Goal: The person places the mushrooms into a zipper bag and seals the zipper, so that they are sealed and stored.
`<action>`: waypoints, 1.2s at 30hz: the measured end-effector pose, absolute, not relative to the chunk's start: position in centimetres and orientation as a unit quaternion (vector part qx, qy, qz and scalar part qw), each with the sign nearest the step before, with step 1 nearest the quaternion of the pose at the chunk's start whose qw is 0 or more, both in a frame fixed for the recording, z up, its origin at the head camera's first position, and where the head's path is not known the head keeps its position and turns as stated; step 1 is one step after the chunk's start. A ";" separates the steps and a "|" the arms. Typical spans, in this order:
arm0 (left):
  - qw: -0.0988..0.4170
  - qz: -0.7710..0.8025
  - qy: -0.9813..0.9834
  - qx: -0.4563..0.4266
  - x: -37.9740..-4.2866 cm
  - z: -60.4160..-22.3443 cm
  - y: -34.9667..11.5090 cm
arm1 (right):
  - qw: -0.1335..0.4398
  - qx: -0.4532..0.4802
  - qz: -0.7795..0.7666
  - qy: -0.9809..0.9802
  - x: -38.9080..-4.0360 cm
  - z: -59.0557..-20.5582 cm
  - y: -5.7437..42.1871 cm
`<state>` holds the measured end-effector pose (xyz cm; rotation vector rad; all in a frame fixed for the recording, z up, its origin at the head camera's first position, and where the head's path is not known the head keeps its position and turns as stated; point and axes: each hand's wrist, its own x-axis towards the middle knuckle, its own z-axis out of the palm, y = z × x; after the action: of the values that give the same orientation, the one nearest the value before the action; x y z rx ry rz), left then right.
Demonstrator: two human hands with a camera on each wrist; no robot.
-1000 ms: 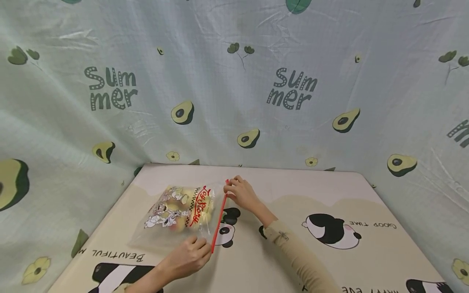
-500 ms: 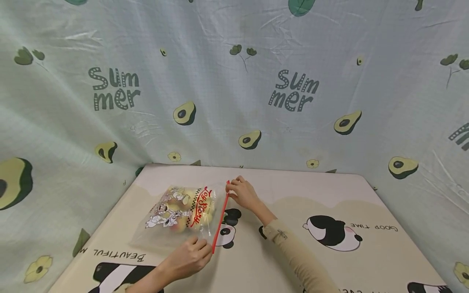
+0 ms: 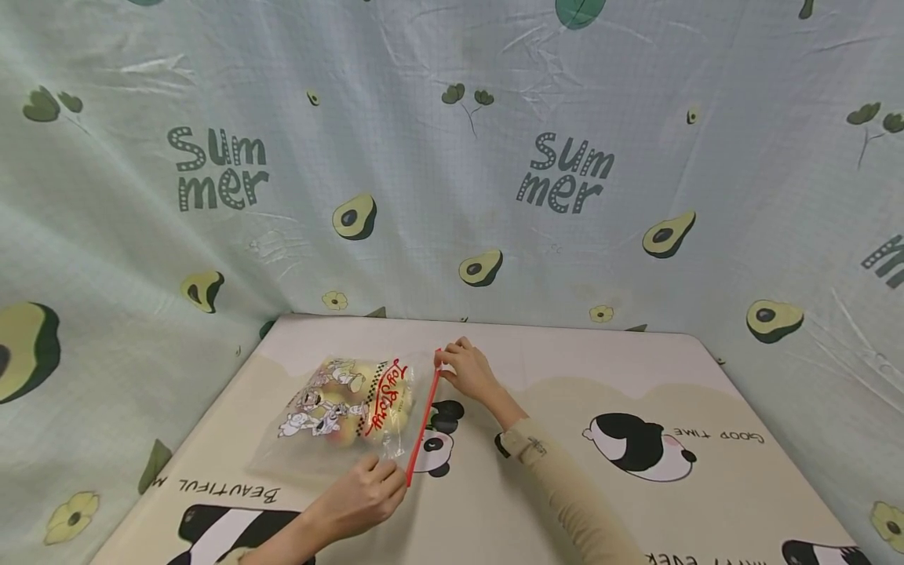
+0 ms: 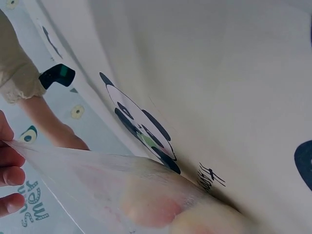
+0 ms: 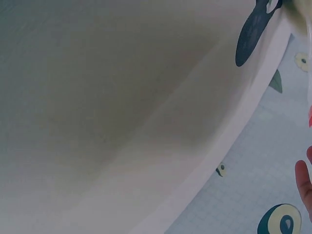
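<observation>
A clear zip bag (image 3: 381, 400) with red lettering, cartoon figures and a red zip strip (image 3: 424, 428) lies on the table. Round yellow fruits blushed with red, perhaps peaches, show through its plastic, also in the left wrist view, where one fruit (image 4: 153, 202) sits behind the film. My left hand (image 3: 363, 496) pinches the near end of the strip, and the left wrist view has its fingers (image 4: 10, 176) on the stretched plastic. At the strip's far end my right hand (image 3: 468, 372) pinches the corner. Only its fingertips (image 5: 303, 180) enter the right wrist view.
The table (image 3: 523, 502) has a cloth printed with pandas, a dog and words. Behind and at the sides hangs a pale curtain (image 3: 424, 173) with avocado prints. A dark band (image 4: 57, 75) sits at the right wrist.
Both hands keep their grip on the ends of the red strip. The bag and hands stay nearly in place; the right forearm has shifted slightly.
</observation>
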<state>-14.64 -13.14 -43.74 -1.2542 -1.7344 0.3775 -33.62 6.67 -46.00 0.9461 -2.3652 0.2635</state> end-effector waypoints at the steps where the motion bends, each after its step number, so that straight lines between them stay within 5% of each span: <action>1: 0.465 0.153 -0.706 -0.511 -14.6 -43.7 -13.2 | 0.285 0.354 0.102 -0.885 -33.7 -46.0 6.7; 25: 0.471 0.157 -0.695 -0.519 -14.6 -43.8 -13.4 | 0.264 0.315 0.068 -0.909 -34.5 -45.6 6.7; 36: 0.428 0.173 -0.726 -0.510 -14.7 -42.6 -13.6 | 0.249 0.296 0.052 -0.921 -34.9 -45.4 6.7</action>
<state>-14.70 -13.64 -42.57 -1.2742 -1.8126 0.4327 -34.92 6.65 -45.37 0.8057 -2.5074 0.1416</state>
